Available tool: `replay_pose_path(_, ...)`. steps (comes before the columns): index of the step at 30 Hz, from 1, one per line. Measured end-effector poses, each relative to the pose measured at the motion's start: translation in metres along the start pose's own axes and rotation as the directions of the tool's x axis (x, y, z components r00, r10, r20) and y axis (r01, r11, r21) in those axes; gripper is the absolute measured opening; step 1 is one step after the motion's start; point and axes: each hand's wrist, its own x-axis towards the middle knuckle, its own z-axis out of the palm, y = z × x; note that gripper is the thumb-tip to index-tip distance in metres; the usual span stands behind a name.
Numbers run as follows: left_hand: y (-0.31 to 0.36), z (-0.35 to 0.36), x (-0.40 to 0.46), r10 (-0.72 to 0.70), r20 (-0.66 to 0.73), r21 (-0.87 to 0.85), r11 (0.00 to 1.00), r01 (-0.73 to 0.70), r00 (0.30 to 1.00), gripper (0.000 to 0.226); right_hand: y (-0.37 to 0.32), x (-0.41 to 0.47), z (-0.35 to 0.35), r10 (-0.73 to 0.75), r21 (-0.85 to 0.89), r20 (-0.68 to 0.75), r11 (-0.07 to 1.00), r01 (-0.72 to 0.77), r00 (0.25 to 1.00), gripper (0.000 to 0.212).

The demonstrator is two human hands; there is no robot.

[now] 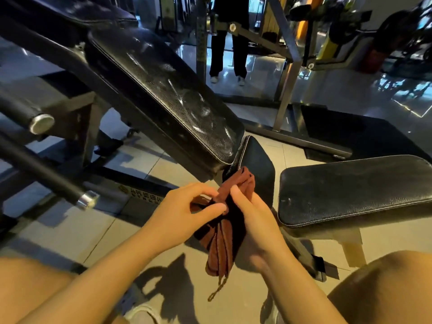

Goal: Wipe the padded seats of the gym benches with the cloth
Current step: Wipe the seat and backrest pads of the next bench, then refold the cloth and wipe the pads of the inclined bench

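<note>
Both hands hold a rust-brown cloth (pixel 224 232) in the air in front of the person, just above the tiled floor (pixel 77 232) and short of any pad. The left hand (pixel 184 213) pinches the bunched upper part of the cloth between thumb and curled fingers, a narrow grip closed on the fabric. The right hand (pixel 254 220) lies along the cloth's right side, thumb pressed on top and fingers wrapped beneath, its grip also closed on the cloth. The cloth hangs in loose folds below the hands, with a thin loop of cord (pixel 217 289) dangling from its lower edge. Just beyond the hands stands an inclined black backrest pad (pixel 168 94), its surface streaked with pale marks, and below it a small angled seat pad (pixel 257 169), whose lower edge the top of the cloth overlaps in view. To the right lies a flat black padded seat (pixel 355 190) of a 2nd bench. A standing person's legs (pixel 228 57) show in the background.
</note>
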Motion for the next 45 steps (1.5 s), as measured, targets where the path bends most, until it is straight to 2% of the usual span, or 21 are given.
replay_pose_path(3, 0.001, -0.004, -0.008, -0.017, -0.045, -0.006, 1.000, 0.017, 0.999, 0.013, -0.006, -0.002, 0.009, -0.059, -0.133, 0.070, 0.989, 0.068, 0.996, 0.027)
replay_pose_path(5, 0.004, -0.008, -0.009, -0.014, -0.095, 0.011, 1.000, 0.015, 0.995, 0.007, -0.015, -0.004, 0.014, -0.095, -0.197, 0.079, 0.974, 0.109, 0.992, 0.024)
replay_pose_path(6, 0.007, -0.012, -0.009, -0.030, -0.129, -0.033, 0.999, 0.026, 0.991, 0.005, -0.022, -0.003, 0.014, -0.111, -0.224, 0.081, 0.966, 0.127, 0.990, 0.020)
replay_pose_path(9, 0.015, -0.030, -0.012, -0.189, -0.173, -0.335, 0.934, 0.123, 0.967, 0.009, -0.049, 0.003, 0.013, -0.115, -0.279, 0.140, 0.948, 0.151, 0.983, 0.014)
replay_pose_path(12, 0.015, -0.049, -0.020, -0.341, -0.168, -0.555, 0.808, 0.198, 0.925, 0.012, -0.066, 0.013, 0.018, -0.129, -0.386, 0.179, 0.903, 0.190, 0.975, 0.030)
replay_pose_path(14, 0.015, -0.058, -0.025, -0.404, -0.183, -0.644, 0.738, 0.201, 0.896, 0.014, -0.067, 0.019, 0.028, -0.084, -0.453, 0.244, 0.871, 0.190, 0.966, 0.032)
replay_pose_path(17, 0.015, -0.076, -0.034, -0.451, -0.257, -0.593, 0.772, 0.230, 0.855, 0.017, -0.066, 0.023, 0.046, 0.061, -0.523, 0.391, 0.836, 0.167, 0.918, 0.025)
replay_pose_path(20, 0.010, -0.098, -0.046, -0.492, -0.375, -0.441, 0.840, 0.316, 0.786, 0.018, -0.066, 0.032, 0.059, 0.073, -0.563, 0.442, 0.799, 0.213, 0.894, 0.023)
replay_pose_path(23, -0.001, -0.112, -0.060, -0.534, -0.425, -0.367, 0.840, 0.400, 0.731, 0.020, -0.059, 0.043, 0.061, 0.092, -0.601, 0.456, 0.766, 0.229, 0.885, 0.020)
replay_pose_path(26, -0.010, -0.115, -0.072, -0.567, -0.425, -0.314, 0.823, 0.473, 0.705, 0.014, -0.052, 0.052, 0.059, 0.104, -0.712, 0.431, 0.649, 0.267, 0.896, 0.016)
replay_pose_path(29, -0.012, -0.115, -0.073, -0.560, -0.404, -0.283, 0.828, 0.484, 0.723, 0.013, -0.055, 0.059, 0.054, 0.025, -0.840, 0.396, 0.414, 0.351, 0.918, 0.020)
replay_pose_path(30, -0.012, -0.113, -0.071, -0.555, -0.401, -0.267, 0.832, 0.487, 0.729, 0.012, -0.057, 0.060, 0.051, 0.007, -0.855, 0.379, 0.384, 0.348, 0.925, 0.022)
replay_pose_path(31, -0.013, -0.110, -0.068, -0.552, -0.400, -0.249, 0.834, 0.493, 0.732, 0.011, -0.060, 0.061, 0.047, 0.015, -0.843, 0.368, 0.428, 0.326, 0.930, 0.024)
replay_pose_path(34, -0.012, -0.097, -0.057, -0.548, -0.400, -0.215, 0.835, 0.507, 0.734, 0.009, -0.072, 0.057, 0.037, 0.102, -0.675, 0.417, 0.700, 0.232, 0.903, 0.027)
replay_pose_path(36, -0.011, -0.088, -0.051, -0.540, -0.409, -0.208, 0.840, 0.501, 0.736, 0.007, -0.077, 0.054, 0.031, 0.088, -0.587, 0.466, 0.775, 0.233, 0.881, 0.029)
replay_pose_path(41, -0.005, -0.079, -0.046, -0.538, -0.432, -0.292, 0.842, 0.452, 0.723, 0.007, -0.084, 0.045, 0.011, 0.025, -0.573, 0.461, 0.772, 0.276, 0.887, 0.028)
replay_pose_path(45, 0.000, -0.080, -0.048, -0.561, -0.437, -0.382, 0.823, 0.419, 0.703, 0.008, -0.090, 0.040, -0.003, 0.029, -0.566, 0.440, 0.785, 0.252, 0.898, 0.029)
